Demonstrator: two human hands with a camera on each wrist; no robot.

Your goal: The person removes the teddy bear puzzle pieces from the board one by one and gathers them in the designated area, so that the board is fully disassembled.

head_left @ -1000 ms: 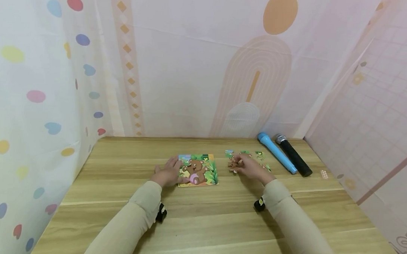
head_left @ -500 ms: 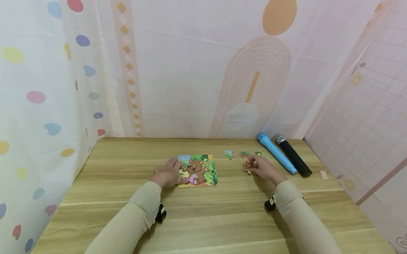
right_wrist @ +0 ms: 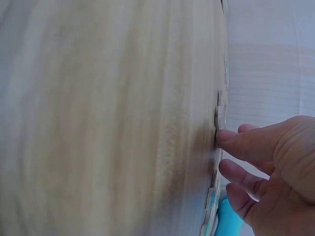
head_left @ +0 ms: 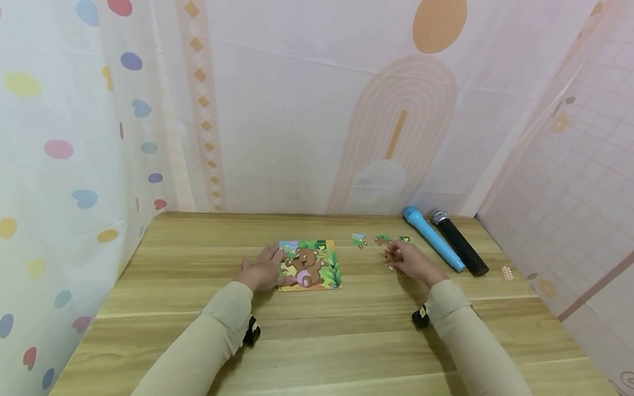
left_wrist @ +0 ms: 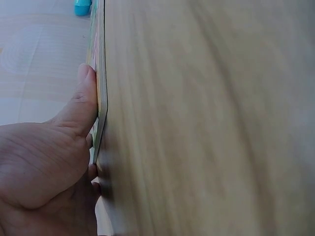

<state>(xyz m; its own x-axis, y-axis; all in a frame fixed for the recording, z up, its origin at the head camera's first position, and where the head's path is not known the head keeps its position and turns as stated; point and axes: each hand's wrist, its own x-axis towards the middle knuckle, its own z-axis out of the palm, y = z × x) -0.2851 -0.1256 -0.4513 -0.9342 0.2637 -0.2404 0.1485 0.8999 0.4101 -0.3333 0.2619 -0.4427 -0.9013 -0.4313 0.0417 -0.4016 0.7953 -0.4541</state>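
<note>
Right hand point(head_left: 414, 263): thumb and forefinger are brought together on a brown puzzle piece point(head_left: 387, 259) at table level; the far side of this pinch is partly hidden. Left hand point(head_left: 262, 272): thumb and fingers are apart, resting over the 9 o'clock edge of the bear picture board point(head_left: 312, 265). Clock positions are read as I look down, with 12 at the rear drape point(head_left: 283, 103). The brown puzzle piece lies toward 3 o'clock from the board, apart from it; loose pieces point(head_left: 358, 240) lie from 10 to 1 o'clock around that piece. Caution: the piece looks thin, so an uneven pinch could let it slip or flip. A low sweep toward 12 could scatter the loose pieces; a reach toward 2 o'clock could knock the blue microphone point(head_left: 433, 239) into the black microphone point(head_left: 461, 245) beside it. Sideways pressure from the left hand could skid the board. Surface: the table point(head_left: 322, 338) has light wood grain and appears smooth, so would likely resist sliding little. Room: the rear drape carries a pale arch; the left drape point(head_left: 57, 119), toward 10 o'clock, shows coloured spots; the right drape point(head_left: 602, 138), toward 2, a faint grid.
</note>
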